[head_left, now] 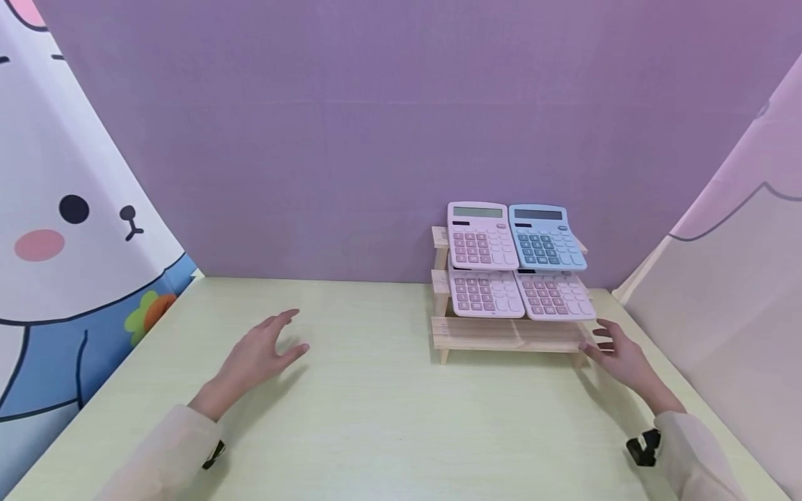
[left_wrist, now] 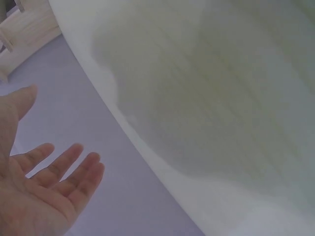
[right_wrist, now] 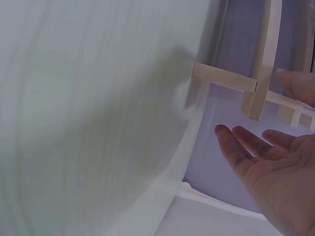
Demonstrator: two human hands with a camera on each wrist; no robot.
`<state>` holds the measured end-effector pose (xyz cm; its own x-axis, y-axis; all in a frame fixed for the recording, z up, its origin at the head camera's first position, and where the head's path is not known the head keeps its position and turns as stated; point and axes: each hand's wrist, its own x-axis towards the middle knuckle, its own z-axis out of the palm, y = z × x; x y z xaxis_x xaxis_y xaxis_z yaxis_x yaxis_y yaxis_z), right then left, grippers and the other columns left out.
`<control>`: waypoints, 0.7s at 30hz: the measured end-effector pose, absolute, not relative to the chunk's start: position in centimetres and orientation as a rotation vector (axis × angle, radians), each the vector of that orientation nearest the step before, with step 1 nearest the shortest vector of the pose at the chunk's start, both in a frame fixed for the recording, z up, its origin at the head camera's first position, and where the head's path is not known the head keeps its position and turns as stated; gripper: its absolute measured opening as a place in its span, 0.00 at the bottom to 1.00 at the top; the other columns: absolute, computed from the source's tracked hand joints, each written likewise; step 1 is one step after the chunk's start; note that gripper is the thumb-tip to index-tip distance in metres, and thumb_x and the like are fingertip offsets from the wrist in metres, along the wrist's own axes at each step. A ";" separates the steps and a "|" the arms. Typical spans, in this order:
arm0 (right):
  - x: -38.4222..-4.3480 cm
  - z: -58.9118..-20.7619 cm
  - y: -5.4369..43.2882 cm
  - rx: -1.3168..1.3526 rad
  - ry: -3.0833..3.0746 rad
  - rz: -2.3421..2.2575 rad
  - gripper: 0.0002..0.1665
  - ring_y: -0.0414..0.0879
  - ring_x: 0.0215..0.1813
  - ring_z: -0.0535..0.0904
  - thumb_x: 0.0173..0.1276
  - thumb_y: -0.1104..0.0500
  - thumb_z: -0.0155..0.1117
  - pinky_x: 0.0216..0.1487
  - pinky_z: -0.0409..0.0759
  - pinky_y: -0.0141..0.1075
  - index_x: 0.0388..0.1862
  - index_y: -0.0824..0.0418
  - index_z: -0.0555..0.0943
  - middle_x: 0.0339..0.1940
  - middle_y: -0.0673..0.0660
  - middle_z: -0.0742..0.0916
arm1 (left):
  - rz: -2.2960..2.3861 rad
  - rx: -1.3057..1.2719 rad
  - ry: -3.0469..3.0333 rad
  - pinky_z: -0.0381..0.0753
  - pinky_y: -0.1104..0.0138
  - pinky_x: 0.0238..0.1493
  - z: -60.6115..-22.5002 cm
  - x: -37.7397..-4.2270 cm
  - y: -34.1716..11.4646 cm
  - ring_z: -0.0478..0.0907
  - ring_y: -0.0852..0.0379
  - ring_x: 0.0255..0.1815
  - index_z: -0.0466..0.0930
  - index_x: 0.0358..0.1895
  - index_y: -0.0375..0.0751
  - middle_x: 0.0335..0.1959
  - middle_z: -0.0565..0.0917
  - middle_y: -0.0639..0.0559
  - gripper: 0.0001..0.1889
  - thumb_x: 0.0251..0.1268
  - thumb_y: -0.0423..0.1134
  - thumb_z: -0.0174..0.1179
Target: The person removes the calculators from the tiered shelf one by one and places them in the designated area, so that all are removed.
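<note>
On the right of the head view stands a three-tier wooden rack (head_left: 501, 337). Its top tier carries a pink calculator (head_left: 496, 245) beside a blue calculator (head_left: 560, 259). Two more pink calculators lean on the middle tier, their upper parts hidden by those above. At the right end of the bare bottom tier is my right hand (head_left: 620, 358), fingers loosely bent; in the right wrist view thumb and fingers are spread near the rack's end, and contact is unclear. Well left of the rack, my left hand (head_left: 253, 353) hovers above the table with relaxed fingers, holding nothing.
The pale table (head_left: 376, 417) runs back to a purple backdrop (head_left: 313, 139). A cartoon-printed cloth (head_left: 94, 292) hangs at the left and a pale pink and white cloth (head_left: 739, 278) at the right, close to my right hand.
</note>
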<state>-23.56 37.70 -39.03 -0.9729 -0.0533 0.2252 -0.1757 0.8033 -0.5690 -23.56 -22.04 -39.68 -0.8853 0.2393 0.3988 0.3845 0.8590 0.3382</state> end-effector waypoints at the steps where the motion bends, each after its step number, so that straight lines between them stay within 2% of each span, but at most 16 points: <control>1: -23.6 -39.0 37.7 0.173 -2.795 0.913 0.38 0.74 0.49 0.73 0.66 0.56 0.56 0.47 0.78 0.58 0.63 0.79 0.54 0.54 0.83 0.70 | -0.600 -0.475 -2.685 0.80 0.49 0.41 -39.7 -23.6 -21.9 0.78 0.41 0.45 0.64 0.63 0.39 0.52 0.78 0.37 0.34 0.54 0.51 0.63; 11: -24.0 -38.9 37.6 0.136 -2.826 0.926 0.38 0.72 0.49 0.74 0.66 0.55 0.56 0.45 0.79 0.55 0.63 0.78 0.54 0.54 0.81 0.71 | -0.692 -0.531 -2.701 0.81 0.51 0.42 -39.6 -23.9 -20.0 0.79 0.42 0.45 0.65 0.62 0.41 0.50 0.80 0.39 0.32 0.55 0.49 0.63; 18: -24.4 -38.7 37.5 0.130 -2.840 0.918 0.37 0.70 0.46 0.76 0.65 0.56 0.57 0.38 0.82 0.41 0.62 0.79 0.55 0.53 0.81 0.72 | -0.764 -0.573 -2.710 0.82 0.54 0.42 -39.3 -24.2 -18.4 0.80 0.44 0.43 0.66 0.61 0.41 0.47 0.81 0.40 0.31 0.54 0.48 0.64; 21: -24.5 -38.6 37.4 0.118 -2.855 0.942 0.38 0.70 0.47 0.75 0.65 0.55 0.56 0.40 0.82 0.45 0.62 0.79 0.54 0.53 0.81 0.72 | -0.796 -0.595 -2.705 0.83 0.56 0.42 -39.2 -24.3 -17.8 0.80 0.44 0.42 0.66 0.61 0.41 0.47 0.81 0.40 0.31 0.55 0.47 0.64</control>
